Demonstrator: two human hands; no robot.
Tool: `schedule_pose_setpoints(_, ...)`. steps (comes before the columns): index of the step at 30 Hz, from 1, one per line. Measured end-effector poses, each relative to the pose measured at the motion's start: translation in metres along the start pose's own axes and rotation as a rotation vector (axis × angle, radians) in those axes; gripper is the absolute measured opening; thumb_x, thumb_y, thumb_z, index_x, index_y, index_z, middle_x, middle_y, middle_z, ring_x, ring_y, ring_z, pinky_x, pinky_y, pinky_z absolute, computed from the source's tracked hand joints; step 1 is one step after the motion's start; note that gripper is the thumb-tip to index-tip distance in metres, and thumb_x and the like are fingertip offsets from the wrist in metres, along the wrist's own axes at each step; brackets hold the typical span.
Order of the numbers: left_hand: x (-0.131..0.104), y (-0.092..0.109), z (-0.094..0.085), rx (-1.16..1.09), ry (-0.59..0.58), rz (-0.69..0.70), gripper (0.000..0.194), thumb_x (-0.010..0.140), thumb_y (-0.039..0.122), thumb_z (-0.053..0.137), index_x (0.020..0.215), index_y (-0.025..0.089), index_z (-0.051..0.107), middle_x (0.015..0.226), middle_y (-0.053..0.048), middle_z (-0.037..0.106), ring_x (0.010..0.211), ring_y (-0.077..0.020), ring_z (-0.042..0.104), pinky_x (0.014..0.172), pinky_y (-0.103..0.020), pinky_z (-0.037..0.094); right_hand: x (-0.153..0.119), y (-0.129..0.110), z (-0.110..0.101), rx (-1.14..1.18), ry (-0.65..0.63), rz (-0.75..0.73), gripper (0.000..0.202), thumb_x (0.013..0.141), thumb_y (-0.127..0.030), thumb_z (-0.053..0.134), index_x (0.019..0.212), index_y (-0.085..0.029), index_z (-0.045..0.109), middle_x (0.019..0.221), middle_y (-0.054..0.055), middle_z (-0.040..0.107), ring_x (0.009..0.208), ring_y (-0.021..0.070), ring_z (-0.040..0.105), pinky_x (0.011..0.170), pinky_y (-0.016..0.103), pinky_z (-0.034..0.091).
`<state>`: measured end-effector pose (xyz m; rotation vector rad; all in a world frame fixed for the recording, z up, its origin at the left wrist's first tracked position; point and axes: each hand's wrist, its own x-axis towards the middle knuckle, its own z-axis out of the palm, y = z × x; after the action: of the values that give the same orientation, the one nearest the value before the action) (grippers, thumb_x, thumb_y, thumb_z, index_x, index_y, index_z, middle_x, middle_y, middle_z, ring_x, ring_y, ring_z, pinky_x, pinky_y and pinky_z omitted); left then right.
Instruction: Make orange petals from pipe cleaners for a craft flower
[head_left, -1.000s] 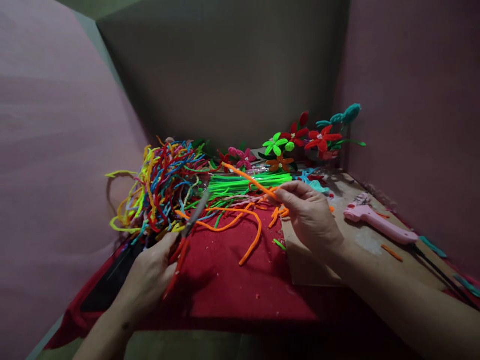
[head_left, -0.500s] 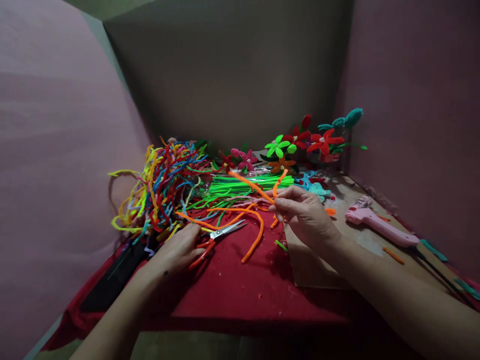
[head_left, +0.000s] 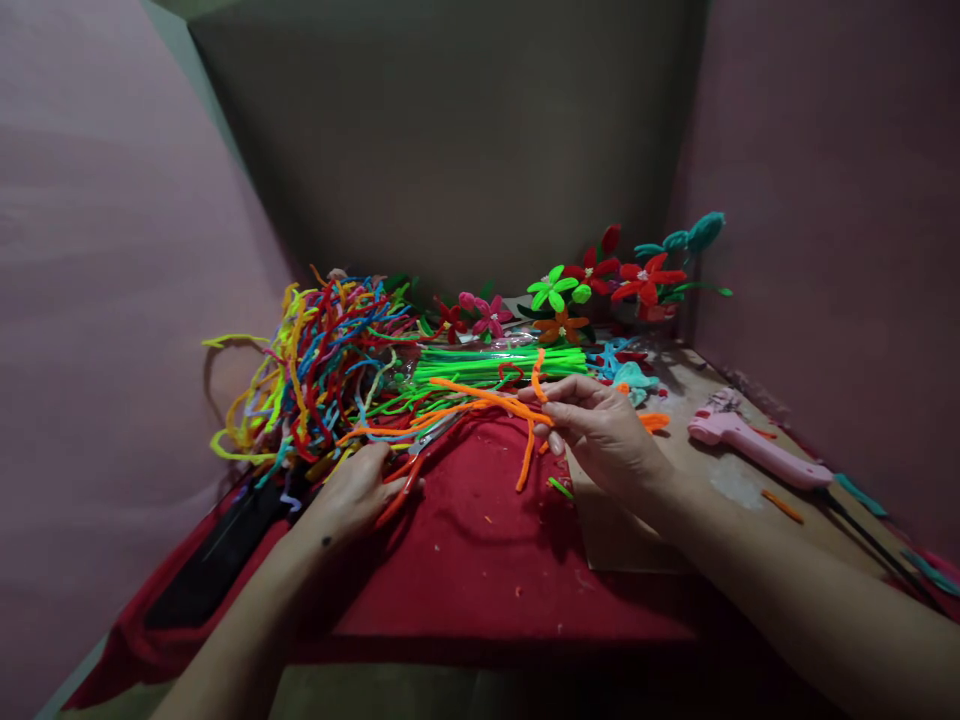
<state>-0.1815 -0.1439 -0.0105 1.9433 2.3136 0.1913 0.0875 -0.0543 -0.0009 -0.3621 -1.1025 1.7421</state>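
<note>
Orange fuzzy stems (head_left: pixel 480 397) extend leftward from the pinched fingertips of my right hand (head_left: pixel 600 425), above the middle of the red cloth. One short end stands up at the fingers and another hangs below. On the left, my left hand (head_left: pixel 364 492) is closed around the red handles of scissors (head_left: pixel 409 480). Their blades point up and right, close under the orange stems and partly hidden by them. Just behind lies a bundle of bright green stems (head_left: pixel 499 362).
A tangled heap of coloured stems (head_left: pixel 322 360) rises at the left beside a black case (head_left: pixel 217 565). Fuzzy flowers (head_left: pixel 555 288) stand at the back. A pink glue gun (head_left: pixel 757 452) lies on a board (head_left: pixel 630 535) at the right. Walls flank the red cloth (head_left: pixel 480 570).
The long orange stem that lay curved on the cloth is now raised at my right fingers. The scissors' blades have turned more upward. My right hand has barely shifted.
</note>
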Motion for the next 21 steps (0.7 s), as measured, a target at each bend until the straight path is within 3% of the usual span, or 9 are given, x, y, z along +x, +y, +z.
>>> schedule_pose_setpoints(3, 0.004, 0.007, -0.002, 0.001, 0.014, 0.073, 0.030, 0.071, 0.041, 0.055, 0.086, 0.016, 0.060, 0.090, -0.009, 0.061, 0.085, -0.0244, 0.055, 0.074, -0.031, 0.040, 0.000, 0.001, 0.000, 0.001, -0.001, 0.032, 0.012, 0.062, -0.016, 0.070, 0.066, -0.015, 0.059, 0.083, 0.006, 0.069, 0.048, 0.0081, 0.056, 0.038, 0.018, 0.039)
schedule_pose_setpoints(6, 0.000, 0.030, -0.011, -0.083, 0.081, 0.073, 0.025, 0.073, 0.036, 0.054, 0.080, 0.014, 0.063, 0.084, -0.010, 0.060, 0.084, -0.0253, 0.054, 0.076, -0.034, 0.039, 0.000, 0.003, 0.000, -0.001, 0.001, 0.031, 0.012, 0.062, -0.016, 0.071, 0.068, -0.015, 0.061, 0.080, 0.005, 0.069, 0.047, 0.0081, 0.056, 0.037, 0.018, 0.039)
schedule_pose_setpoints(10, -0.007, 0.084, -0.021, -0.772, -0.012, 0.115, 0.035, 0.073, 0.039, 0.058, 0.102, 0.018, 0.062, 0.092, -0.004, 0.064, 0.081, -0.0187, 0.056, 0.072, -0.028, 0.040, -0.001, 0.008, 0.000, -0.020, -0.036, -0.006, 0.010, 0.065, -0.018, 0.070, 0.073, -0.016, 0.065, 0.078, 0.003, 0.068, 0.047, 0.0077, 0.055, 0.041, 0.019, 0.042)
schedule_pose_setpoints(14, 0.002, 0.128, -0.013, -1.219, -0.079, 0.198, 0.028, 0.072, 0.036, 0.062, 0.093, 0.017, 0.067, 0.070, -0.001, 0.062, 0.061, -0.0120, 0.051, 0.059, -0.023, 0.037, -0.004, 0.012, 0.002, -0.056, -0.066, -0.052, 0.009, 0.065, -0.020, 0.071, 0.072, -0.017, 0.066, 0.077, 0.001, 0.067, 0.050, 0.0091, 0.056, 0.046, 0.022, 0.046)
schedule_pose_setpoints(17, 0.016, 0.140, -0.004, -1.555, -0.104, 0.178, 0.025, 0.070, 0.031, 0.065, 0.090, 0.016, 0.068, 0.074, -0.003, 0.063, 0.061, -0.0114, 0.054, 0.055, -0.022, 0.037, -0.005, 0.013, 0.003, -0.089, -0.045, -0.052, 0.009, 0.065, -0.021, 0.071, 0.070, -0.017, 0.065, 0.072, 0.000, 0.065, 0.048, 0.0094, 0.057, 0.047, 0.024, 0.047)
schedule_pose_setpoints(21, 0.024, 0.143, -0.002, -1.640, -0.041, 0.113, 0.018, 0.069, 0.028, 0.067, 0.078, 0.013, 0.067, 0.069, -0.003, 0.061, 0.057, -0.0090, 0.052, 0.052, -0.020, 0.036, -0.006, 0.012, 0.005, -0.130, -0.011, -0.013, 0.013, 0.064, -0.023, 0.071, 0.069, -0.015, 0.061, 0.072, 0.000, 0.064, 0.045, 0.0098, 0.058, 0.045, 0.023, 0.047)
